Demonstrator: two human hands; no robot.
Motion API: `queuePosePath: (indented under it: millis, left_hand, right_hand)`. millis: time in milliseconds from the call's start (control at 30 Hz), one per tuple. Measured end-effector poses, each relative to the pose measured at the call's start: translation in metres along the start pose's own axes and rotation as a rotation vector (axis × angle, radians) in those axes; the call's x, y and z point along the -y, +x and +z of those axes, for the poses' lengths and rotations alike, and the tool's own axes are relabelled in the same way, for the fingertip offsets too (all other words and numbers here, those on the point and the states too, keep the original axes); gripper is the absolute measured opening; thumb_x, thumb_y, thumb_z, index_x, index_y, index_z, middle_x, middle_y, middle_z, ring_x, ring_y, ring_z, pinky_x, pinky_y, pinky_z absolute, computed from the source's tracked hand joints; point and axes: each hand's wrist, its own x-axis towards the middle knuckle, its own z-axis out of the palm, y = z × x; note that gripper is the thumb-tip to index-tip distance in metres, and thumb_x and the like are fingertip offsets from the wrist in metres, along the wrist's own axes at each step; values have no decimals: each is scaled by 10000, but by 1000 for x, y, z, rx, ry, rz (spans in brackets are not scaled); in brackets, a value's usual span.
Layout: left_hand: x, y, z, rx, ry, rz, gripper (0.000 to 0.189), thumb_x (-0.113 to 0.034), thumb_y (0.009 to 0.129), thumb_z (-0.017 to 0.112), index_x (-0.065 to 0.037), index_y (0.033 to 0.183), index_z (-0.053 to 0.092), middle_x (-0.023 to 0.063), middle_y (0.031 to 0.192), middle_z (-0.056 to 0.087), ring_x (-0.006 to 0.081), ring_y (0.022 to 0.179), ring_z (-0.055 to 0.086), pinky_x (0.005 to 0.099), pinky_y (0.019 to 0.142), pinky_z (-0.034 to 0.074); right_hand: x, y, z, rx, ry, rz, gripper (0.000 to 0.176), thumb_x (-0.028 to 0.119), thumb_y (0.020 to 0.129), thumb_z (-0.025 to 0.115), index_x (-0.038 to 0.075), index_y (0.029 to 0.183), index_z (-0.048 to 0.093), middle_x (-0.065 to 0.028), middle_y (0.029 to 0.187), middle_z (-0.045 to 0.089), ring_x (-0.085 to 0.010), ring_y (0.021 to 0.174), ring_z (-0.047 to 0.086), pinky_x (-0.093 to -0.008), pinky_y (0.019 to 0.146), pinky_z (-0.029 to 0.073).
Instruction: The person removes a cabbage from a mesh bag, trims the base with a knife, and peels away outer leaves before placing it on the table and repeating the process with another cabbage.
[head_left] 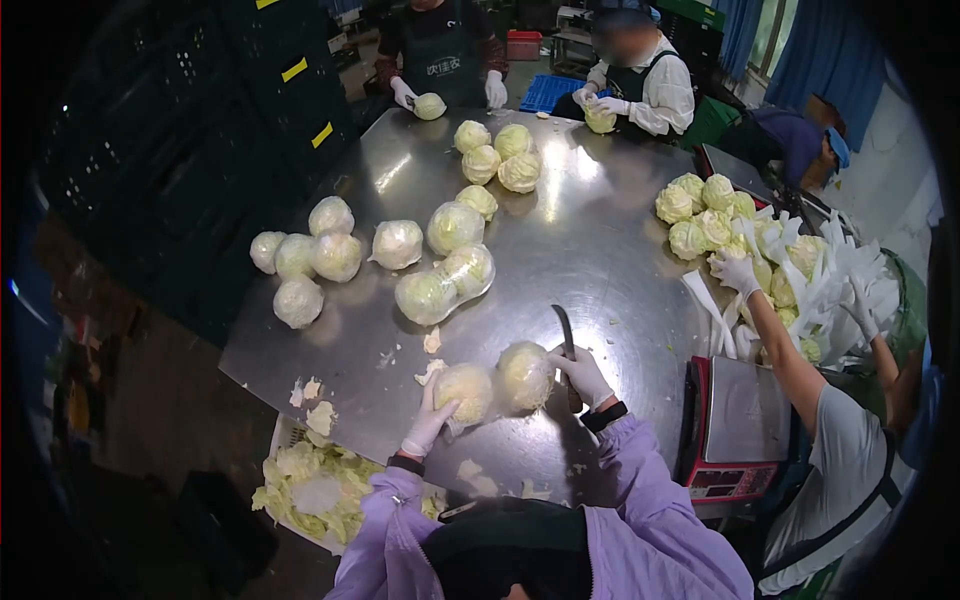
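My left hand [430, 415], in a white glove, grips a pale cabbage [466, 390] from its left side, near the front of the metal table [620, 270]. My right hand [585, 375], also gloved, is closed around a knife [565, 332] with its dark, curved blade pointing up and away from me. Against the fingers of that hand rests a second cabbage [524, 374], shiny as if in clear film. Just beyond lie a pair of film-wrapped cabbages [447, 285] and a larger wrapped one [455, 228].
Wrapped cabbages [318, 250] sit at left, unwrapped ones [497, 155] farther back. A crate of leaf trimmings [325, 490] stands below the front edge. At right are a red scale [735, 430], a cabbage pile [710, 215] and a co-worker's gloved hand [735, 272]. Other people work across the table.
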Motion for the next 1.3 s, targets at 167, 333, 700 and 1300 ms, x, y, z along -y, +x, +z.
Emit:
queuePosePath:
  millis: [167, 333, 700, 1300]
  left_hand:
    - [-12, 15, 16, 52, -317, -126, 593, -215, 904, 570, -38, 1409, 314, 125, 1393, 423, 243, 1247, 459, 378, 1040, 391]
    - [-12, 2, 27, 180, -730, 86, 551, -352, 957, 420, -94, 1427, 293, 100, 1425, 407, 260, 1288, 429, 415, 1079, 351]
    - [-46, -17, -39, -181, -1375, 281, 474, -400, 910, 487, -106, 1281, 517, 138, 1310, 528, 319, 1176, 498, 513, 1007, 376]
    - [-133, -62, 58, 267, 138, 249, 955, -86, 776, 750, -32, 1488, 115, 116, 1509, 211, 215, 1352, 298, 339, 1084, 315]
  right_hand:
    - [17, 2, 12, 153, 121, 33, 91, 97, 851, 576, 42, 784, 601, 8, 641, 541, -77, 495, 464, -233, 486, 384]
    - [-30, 7, 0, 205, 417, 320, 113, 103, 863, 558, 35, 778, 589, 1, 607, 522, -92, 483, 460, -239, 480, 387]
    - [-68, -4, -8, -86, 163, 193, 130, 133, 862, 589, 56, 758, 603, -11, 613, 568, -114, 511, 525, -257, 492, 419]
    - [18, -83, 85, 504, 903, 206, 459, 394, 988, 429, 114, 1352, 427, -12, 1059, 614, -89, 779, 597, -220, 537, 464]
